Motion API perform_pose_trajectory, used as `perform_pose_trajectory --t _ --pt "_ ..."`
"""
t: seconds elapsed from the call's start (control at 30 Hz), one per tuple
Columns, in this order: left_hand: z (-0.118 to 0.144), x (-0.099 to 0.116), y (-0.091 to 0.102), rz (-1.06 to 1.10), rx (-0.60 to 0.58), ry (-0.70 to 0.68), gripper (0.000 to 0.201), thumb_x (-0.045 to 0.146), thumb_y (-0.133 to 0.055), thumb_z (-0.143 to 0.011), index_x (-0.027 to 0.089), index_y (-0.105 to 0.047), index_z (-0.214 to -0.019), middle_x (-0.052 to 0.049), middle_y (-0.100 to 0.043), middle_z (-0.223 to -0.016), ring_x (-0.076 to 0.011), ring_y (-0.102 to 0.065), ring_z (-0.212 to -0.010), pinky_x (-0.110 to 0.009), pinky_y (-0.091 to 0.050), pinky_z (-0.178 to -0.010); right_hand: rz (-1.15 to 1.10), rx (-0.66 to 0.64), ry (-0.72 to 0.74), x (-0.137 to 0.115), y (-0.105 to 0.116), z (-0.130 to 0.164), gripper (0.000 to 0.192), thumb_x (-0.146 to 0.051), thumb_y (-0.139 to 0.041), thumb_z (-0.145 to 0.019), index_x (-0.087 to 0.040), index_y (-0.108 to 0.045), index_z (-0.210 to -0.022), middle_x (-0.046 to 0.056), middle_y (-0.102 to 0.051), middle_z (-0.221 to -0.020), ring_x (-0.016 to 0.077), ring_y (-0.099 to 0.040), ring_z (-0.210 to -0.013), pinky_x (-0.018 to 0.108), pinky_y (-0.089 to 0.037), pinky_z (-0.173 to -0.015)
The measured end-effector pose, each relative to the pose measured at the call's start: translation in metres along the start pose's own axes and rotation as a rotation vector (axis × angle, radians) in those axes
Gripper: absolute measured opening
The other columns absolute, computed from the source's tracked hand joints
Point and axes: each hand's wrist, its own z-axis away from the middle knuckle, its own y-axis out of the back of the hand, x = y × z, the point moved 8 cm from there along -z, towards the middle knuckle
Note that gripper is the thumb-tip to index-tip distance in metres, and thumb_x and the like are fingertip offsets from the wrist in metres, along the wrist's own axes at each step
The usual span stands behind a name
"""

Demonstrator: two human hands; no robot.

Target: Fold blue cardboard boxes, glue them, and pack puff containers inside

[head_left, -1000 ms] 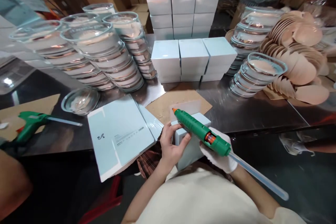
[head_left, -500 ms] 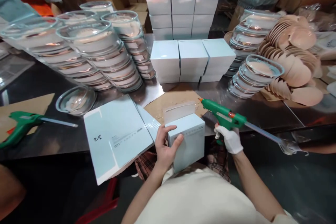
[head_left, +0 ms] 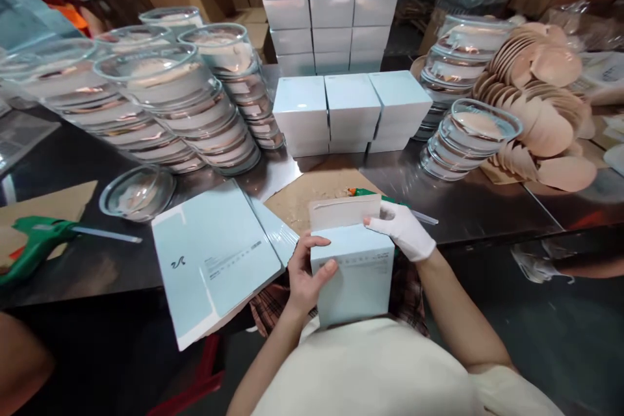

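Observation:
Close to my body is a pale blue carton [head_left: 358,286] with its flap [head_left: 344,210] standing up along the far top edge. My left hand [head_left: 308,273] grips the carton's left side, thumb on the near face and fingers over the top. My right hand [head_left: 404,229], in a white glove with bare fingertips, pinches the flap's right end, its fingers closed. Behind the right hand lies a green hot glue gun [head_left: 363,192], mostly hidden, its orange nozzle and glue stick showing. Flat printed carton sheets [head_left: 221,260] lie left of my left hand.
Several closed cartons [head_left: 351,101] stand ahead, with a taller stack [head_left: 331,13] behind. Glass dishes [head_left: 205,110] are piled at left, more [head_left: 470,140] at right beside beige oval pieces [head_left: 550,123]. Another glue gun [head_left: 39,240] lies far left. Another person's gloved hand [head_left: 536,263] is at right.
My right hand has let go of the glue gun, now lying on the table, and has moved left to the carton's flap. My left hand still holds the carton.

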Motion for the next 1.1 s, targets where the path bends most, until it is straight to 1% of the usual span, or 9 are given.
perform_pose_trajectory --t 0.1,0.27,0.53,0.67,0.77,0.87,0.93,1.0,1.1 --pt "-0.002 -0.008 0.000 0.010 0.031 0.023 0.049 0.068 -0.077 -0.083 0.024 -0.068 -0.102 -0.013 -0.070 -0.124 -0.0348 -0.064 -0.128 -0.042 -0.053 -0.098 -0.091 -0.120 0.015 -0.003 -0.016 -0.009 0.066 -0.072 -0.088 -0.067 -0.017 -0.081 -0.103 0.010 -0.082 -0.101 0.0280 -0.077 -0.097 0.041 -0.064 -0.088" --pt "-0.013 -0.018 0.003 0.262 0.061 -0.002 0.068 0.057 -0.078 -0.089 0.039 -0.038 -0.141 -0.004 -0.070 -0.111 -0.0260 -0.072 -0.115 -0.043 -0.058 -0.097 0.142 -0.476 0.302 -0.025 -0.027 0.005 0.079 -0.082 -0.083 -0.067 -0.021 -0.079 -0.117 0.014 -0.074 -0.135 0.0308 -0.070 -0.125 0.046 -0.056 -0.109" --pt "-0.018 0.001 0.003 0.095 -0.035 -0.104 0.028 0.050 -0.077 -0.091 0.023 -0.074 -0.087 -0.008 -0.065 -0.105 -0.0263 -0.067 -0.112 -0.047 -0.054 -0.107 0.356 -0.561 0.581 -0.039 -0.043 0.013 0.027 -0.034 -0.078 -0.094 -0.029 -0.082 -0.120 0.009 -0.076 -0.129 0.0244 -0.072 -0.122 0.043 -0.057 -0.109" --pt "-0.014 0.005 -0.002 0.121 0.028 -0.075 0.024 0.048 -0.075 -0.094 0.023 -0.074 -0.090 -0.008 -0.069 -0.106 -0.0263 -0.069 -0.112 -0.048 -0.054 -0.107 0.182 -0.187 0.534 -0.021 -0.022 0.011 0.022 -0.042 -0.084 -0.089 -0.026 -0.081 -0.102 0.011 -0.071 -0.132 0.0262 -0.073 -0.120 0.048 -0.056 -0.112" --pt "-0.013 0.007 -0.001 0.141 0.078 -0.096 0.018 0.042 -0.076 -0.094 0.024 -0.075 -0.092 -0.006 -0.070 -0.105 -0.0260 -0.069 -0.115 -0.046 -0.053 -0.108 -0.001 0.173 0.485 0.011 -0.002 0.030 0.055 -0.063 -0.089 -0.077 -0.025 -0.075 -0.114 0.014 -0.056 -0.151 0.0330 -0.063 -0.138 0.051 -0.051 -0.119" --pt "-0.017 0.008 0.009 0.184 0.192 -0.106 0.012 0.036 -0.077 -0.095 0.024 -0.074 -0.093 -0.003 -0.069 -0.101 -0.0242 -0.070 -0.114 -0.046 -0.051 -0.111 -0.132 0.100 0.287 0.051 -0.016 0.050 0.113 -0.083 -0.084 -0.065 -0.029 -0.046 -0.156 0.021 -0.044 -0.164 0.0375 -0.053 -0.149 0.054 -0.052 -0.117" --pt "-0.023 0.007 0.012 0.236 0.239 -0.081 0.014 0.037 -0.077 -0.095 0.024 -0.073 -0.092 -0.003 -0.069 -0.103 -0.0245 -0.070 -0.116 -0.045 -0.049 -0.112 -0.115 -0.007 0.136 0.066 -0.025 0.061 0.115 -0.081 -0.081 -0.072 -0.028 -0.037 -0.163 0.021 -0.048 -0.164 0.0355 -0.056 -0.147 0.053 -0.051 -0.118" --pt "-0.030 0.008 0.012 0.298 0.245 -0.075 0.026 0.049 -0.079 -0.092 0.027 -0.073 -0.104 -0.006 -0.069 -0.121 -0.0273 -0.065 -0.129 -0.047 -0.047 -0.115 -0.064 0.006 0.090 0.057 -0.015 0.061 0.098 -0.072 -0.082 -0.079 -0.026 -0.047 -0.158 0.018 -0.055 -0.160 0.0331 -0.060 -0.144 0.048 -0.051 -0.120" --pt "-0.036 0.012 0.017 0.331 0.247 -0.148 0.085 0.074 -0.083 -0.075 0.047 -0.051 -0.149 -0.006 -0.044 -0.166 -0.0316 -0.035 -0.160 -0.052 -0.044 -0.120 0.020 0.230 0.247 -0.005 0.044 0.026 0.083 -0.064 -0.084 -0.082 -0.023 -0.058 -0.150 0.012 -0.060 -0.156 0.0316 -0.060 -0.143 0.042 -0.049 -0.122"
